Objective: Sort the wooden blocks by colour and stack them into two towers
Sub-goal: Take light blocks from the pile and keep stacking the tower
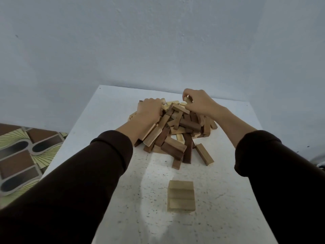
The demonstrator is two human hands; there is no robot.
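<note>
Early days: we've one short light tower (pixel 181 196), no dark one; right hand (pixel 198 103) pinches a light block (pixel 187 99) off the pile (pixel 175 134); left hand (pixel 149 110) grip unclear.

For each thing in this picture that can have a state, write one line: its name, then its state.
Pile: loose heap, colours mixed, unsorted.
Tower: begun, all pale wood, upright.
Left hand: rests on the pile, fingers hidden.
Right hand: pinches a light block at the pile's top.
</note>
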